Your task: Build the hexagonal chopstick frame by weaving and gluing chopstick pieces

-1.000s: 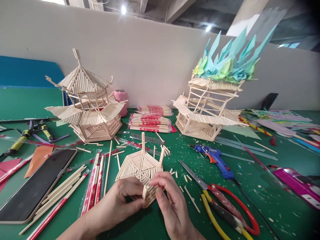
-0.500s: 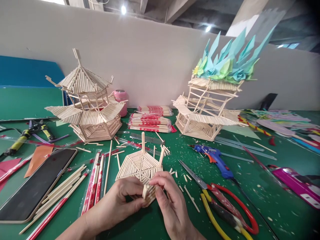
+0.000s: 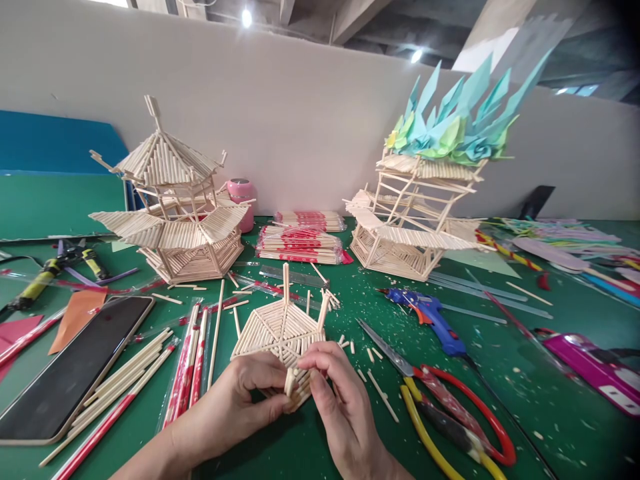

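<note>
A hexagonal base of wooden sticks [image 3: 270,330] lies on the green table in front of me, with short posts standing at its far and right corners. At its near corner a short wooden post [image 3: 289,381] stands upright. My left hand [image 3: 250,393] pinches this post between thumb and fingers from the left. Close by on the right, my right hand [image 3: 340,400] has its fingers curved and bent at the base's near right side. Its thumb and index finger are slightly apart, with nothing visible between them. Both hands hide the near part of the base.
Blue glue gun [image 3: 430,320] and scissors [image 3: 425,387] lie right. Stick pagodas [image 3: 190,247] [image 3: 400,247] stand behind, with stick packs [image 3: 303,245] between. Left are a phone [image 3: 75,373], loose sticks [image 3: 125,373] and pliers [image 3: 47,280]; a power strip [image 3: 593,370] lies far right.
</note>
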{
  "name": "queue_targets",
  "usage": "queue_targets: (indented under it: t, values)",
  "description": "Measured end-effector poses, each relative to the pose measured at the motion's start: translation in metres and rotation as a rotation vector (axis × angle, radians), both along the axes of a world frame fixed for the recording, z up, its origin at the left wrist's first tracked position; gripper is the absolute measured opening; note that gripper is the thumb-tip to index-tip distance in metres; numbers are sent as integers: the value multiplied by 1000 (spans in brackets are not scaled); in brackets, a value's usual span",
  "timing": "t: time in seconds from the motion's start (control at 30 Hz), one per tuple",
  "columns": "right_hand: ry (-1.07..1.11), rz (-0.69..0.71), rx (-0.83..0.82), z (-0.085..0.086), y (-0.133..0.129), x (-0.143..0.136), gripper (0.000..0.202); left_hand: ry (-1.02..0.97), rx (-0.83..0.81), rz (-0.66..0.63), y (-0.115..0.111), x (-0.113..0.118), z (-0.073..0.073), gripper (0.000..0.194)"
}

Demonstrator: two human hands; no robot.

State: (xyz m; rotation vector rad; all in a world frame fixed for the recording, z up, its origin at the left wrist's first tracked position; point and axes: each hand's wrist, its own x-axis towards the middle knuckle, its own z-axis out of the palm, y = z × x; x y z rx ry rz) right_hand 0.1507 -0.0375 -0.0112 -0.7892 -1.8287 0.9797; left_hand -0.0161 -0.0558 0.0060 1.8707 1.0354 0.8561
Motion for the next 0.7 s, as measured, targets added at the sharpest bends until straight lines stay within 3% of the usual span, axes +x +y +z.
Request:
queue_targets:
  t: [0.47,0.7]
  values:
    - [-10,-10,-3,0,1,-1,17,9,-11,6,0,0,3,23]
    - [-2,-21,-24,-1,-1,-2,18,105,-23,54,-3,1,2,5]
